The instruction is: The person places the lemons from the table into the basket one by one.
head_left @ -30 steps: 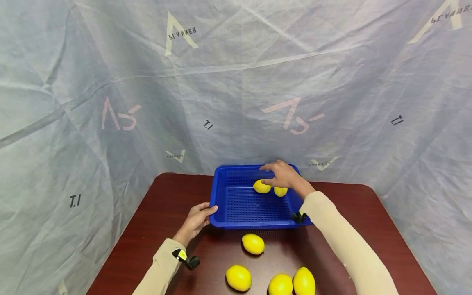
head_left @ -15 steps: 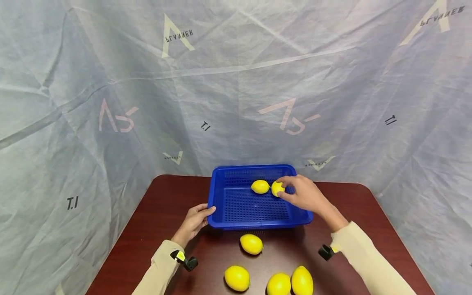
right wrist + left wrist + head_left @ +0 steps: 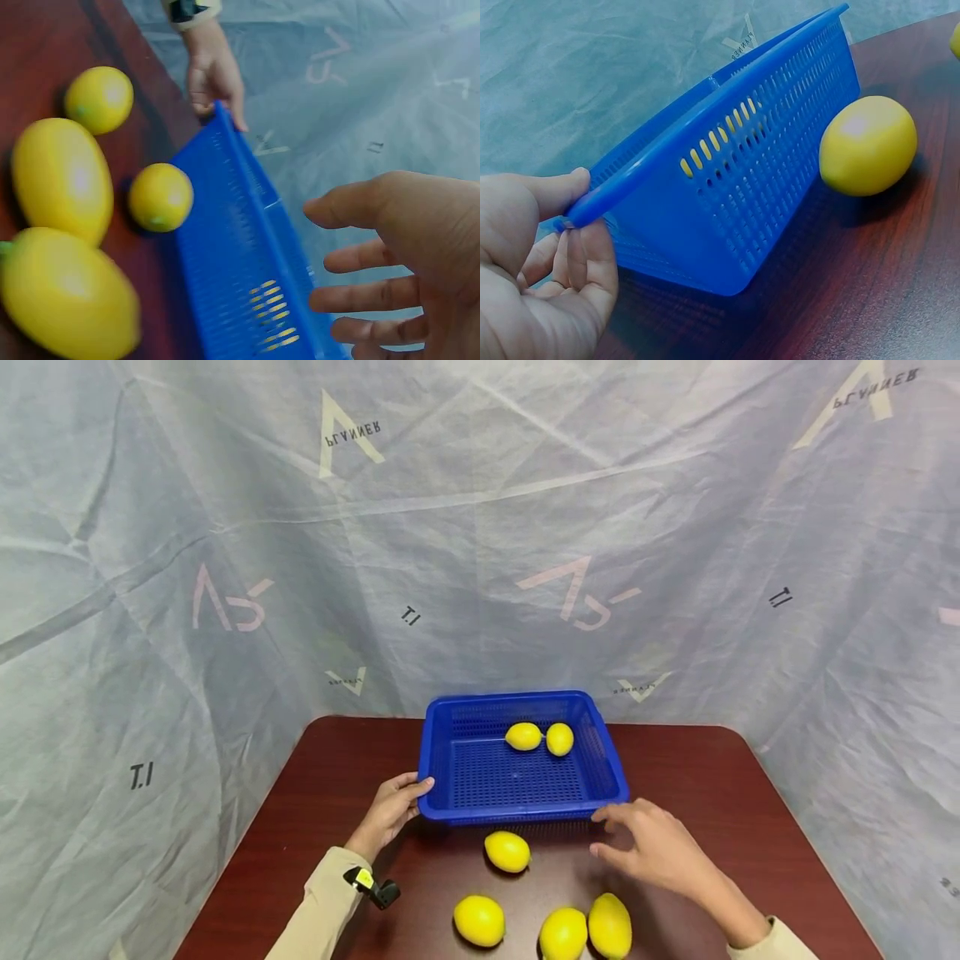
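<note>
From the blue basket [image 3: 517, 814], the right hand [image 3: 658, 847] has withdrawn.

My left hand [image 3: 547, 262] is pinching the rim [image 3: 675, 139] of a blue basket [image 3: 667, 240], thumb lying on top, fingers curling underneath. Slotted wall is stretching away rightward from my grip, bits of yellow showing through the slots. Lemon [image 3: 868, 146] is resting on the reddish-brown table [image 3: 847, 292], right of my grip, close beside the basket; contact unclear. Farther right, another yellow thing [image 3: 955, 43] is getting cropped. Bluish sheet [image 3: 570, 82] is filling the space beyond my grip.
</note>
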`<state>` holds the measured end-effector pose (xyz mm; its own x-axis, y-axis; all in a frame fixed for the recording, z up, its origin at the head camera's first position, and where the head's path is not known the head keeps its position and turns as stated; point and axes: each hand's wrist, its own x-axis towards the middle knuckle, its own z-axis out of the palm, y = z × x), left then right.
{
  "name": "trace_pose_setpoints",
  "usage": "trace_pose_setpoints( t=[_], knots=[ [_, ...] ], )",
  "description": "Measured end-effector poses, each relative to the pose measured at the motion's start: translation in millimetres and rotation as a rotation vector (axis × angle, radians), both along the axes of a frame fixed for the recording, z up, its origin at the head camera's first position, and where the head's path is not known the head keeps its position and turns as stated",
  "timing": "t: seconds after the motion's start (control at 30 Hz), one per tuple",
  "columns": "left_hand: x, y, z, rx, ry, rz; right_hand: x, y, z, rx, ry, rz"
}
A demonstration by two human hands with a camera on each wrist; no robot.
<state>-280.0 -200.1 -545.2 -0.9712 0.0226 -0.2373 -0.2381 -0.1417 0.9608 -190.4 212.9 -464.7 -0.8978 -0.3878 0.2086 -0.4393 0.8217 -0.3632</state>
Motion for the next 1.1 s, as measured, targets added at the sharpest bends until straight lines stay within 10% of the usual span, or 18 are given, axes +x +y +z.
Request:
trace_pose_setpoints(
  t=[0.6, 1.1],
  knots=[
    [3.7, 1.0, 3.6, -0.040, -0.021, 0.016, 45.5, 7.2, -65.0, 0.096, -0.302, -0.060],
    [3.8, 2.3, 1.0, -0.032, -0.010, 0.028, 50.4, -2.3, -83.6, 0.093, -0.528, -0.092]
  ],
)
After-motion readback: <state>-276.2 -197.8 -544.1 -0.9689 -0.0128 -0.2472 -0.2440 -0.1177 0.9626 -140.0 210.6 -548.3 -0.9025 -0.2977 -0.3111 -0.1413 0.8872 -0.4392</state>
